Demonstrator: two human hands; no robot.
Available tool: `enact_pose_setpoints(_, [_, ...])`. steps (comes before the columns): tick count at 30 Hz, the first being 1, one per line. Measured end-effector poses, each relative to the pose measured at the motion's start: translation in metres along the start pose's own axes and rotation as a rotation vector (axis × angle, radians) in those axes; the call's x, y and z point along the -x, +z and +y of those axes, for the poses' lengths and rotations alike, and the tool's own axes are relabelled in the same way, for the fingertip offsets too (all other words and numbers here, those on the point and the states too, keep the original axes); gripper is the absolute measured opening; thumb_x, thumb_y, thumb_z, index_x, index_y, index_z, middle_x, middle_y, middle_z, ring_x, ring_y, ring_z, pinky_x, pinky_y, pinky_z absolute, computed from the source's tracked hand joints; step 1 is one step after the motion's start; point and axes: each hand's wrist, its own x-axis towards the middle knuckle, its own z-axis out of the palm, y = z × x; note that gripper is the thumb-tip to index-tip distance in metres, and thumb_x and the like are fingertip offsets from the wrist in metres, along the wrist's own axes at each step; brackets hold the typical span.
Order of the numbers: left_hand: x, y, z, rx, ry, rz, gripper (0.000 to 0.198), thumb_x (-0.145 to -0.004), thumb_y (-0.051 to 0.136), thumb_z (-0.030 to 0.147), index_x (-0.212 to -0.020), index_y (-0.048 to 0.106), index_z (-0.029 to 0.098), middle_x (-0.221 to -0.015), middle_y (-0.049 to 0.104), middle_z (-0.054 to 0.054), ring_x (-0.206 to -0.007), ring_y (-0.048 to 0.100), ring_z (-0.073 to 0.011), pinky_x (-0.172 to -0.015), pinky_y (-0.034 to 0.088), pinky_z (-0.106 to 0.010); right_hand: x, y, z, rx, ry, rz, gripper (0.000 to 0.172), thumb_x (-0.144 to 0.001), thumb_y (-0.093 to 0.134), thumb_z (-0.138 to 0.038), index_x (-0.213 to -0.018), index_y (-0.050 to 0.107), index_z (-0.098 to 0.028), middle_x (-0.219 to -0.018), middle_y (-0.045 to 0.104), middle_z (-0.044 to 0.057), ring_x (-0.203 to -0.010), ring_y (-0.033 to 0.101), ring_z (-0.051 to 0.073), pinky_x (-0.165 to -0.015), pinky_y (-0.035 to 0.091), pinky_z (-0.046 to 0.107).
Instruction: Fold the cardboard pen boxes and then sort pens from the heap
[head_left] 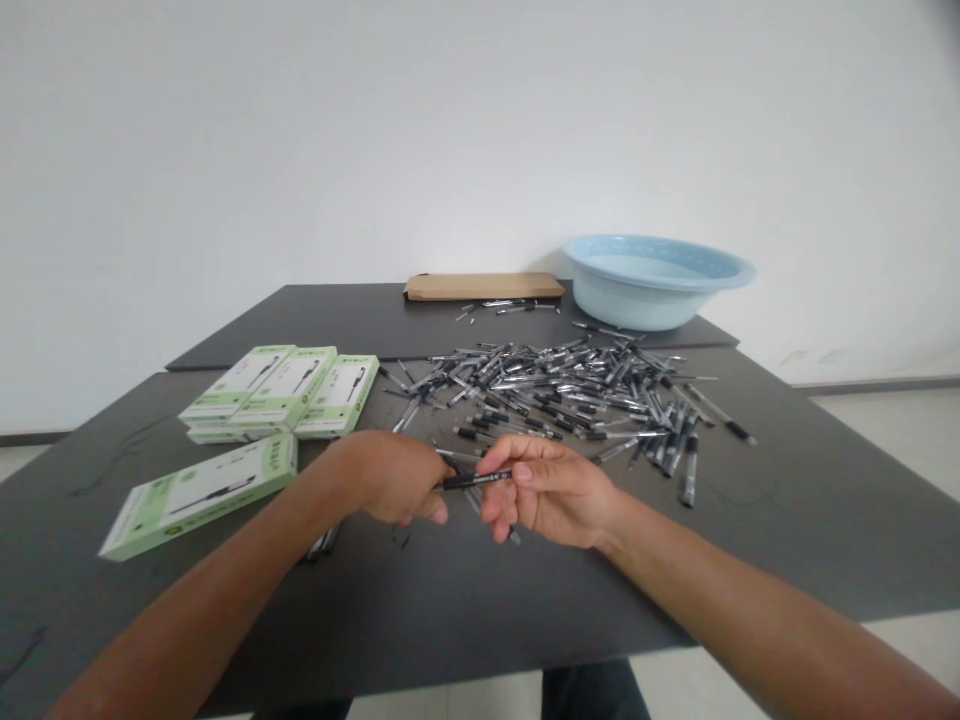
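Between my two hands a black pen lies nearly level above the table. My right hand pinches its right end between thumb and fingers. The fingers of my left hand are closed around the pen's left end, which they hide. Just behind my hands spreads a large loose heap of pens, clear-barrelled with black parts. A few more pens show partly beneath my left forearm. Left of my left hand, a single green and white pen box lies at an angle on the table.
Several green and white pen boxes are stacked at the left. A light blue basin stands at the back right, beside a flat brown cardboard piece. Some pens lie in front of the cardboard. The dark table has a seam across it.
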Motion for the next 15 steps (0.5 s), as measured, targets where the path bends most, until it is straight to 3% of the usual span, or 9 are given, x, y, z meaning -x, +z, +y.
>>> enact_pose_setpoints(9, [0.005, -0.002, 0.002, -0.075, -0.020, 0.057, 0.038, -0.083, 0.058, 0.031, -0.121, 0.063, 0.024, -0.102, 0.073, -0.009, -0.087, 0.067, -0.0268, -0.063, 0.045, -0.028, -0.002, 0.006, -0.002, 0.037, -0.013, 0.089, 0.030, -0.075, 0.071, -0.036, -0.094, 0.060, -0.014, -0.073, 0.072, 0.005, -0.059, 0.068, 0.015, -0.058, 0.053, 0.027])
enact_pose_setpoints(15, [0.002, 0.000, -0.005, -0.019, 0.020, 0.113, 0.028, -0.083, 0.057, 0.031, -0.107, 0.070, 0.021, -0.082, 0.074, -0.006, -0.068, 0.066, -0.0227, -0.055, 0.044, -0.026, -0.002, 0.017, 0.004, 0.145, -0.196, 0.107, 0.038, -0.075, 0.072, -0.040, -0.102, 0.058, -0.018, -0.077, 0.067, 0.001, -0.064, 0.062, 0.010, -0.062, 0.049, 0.024])
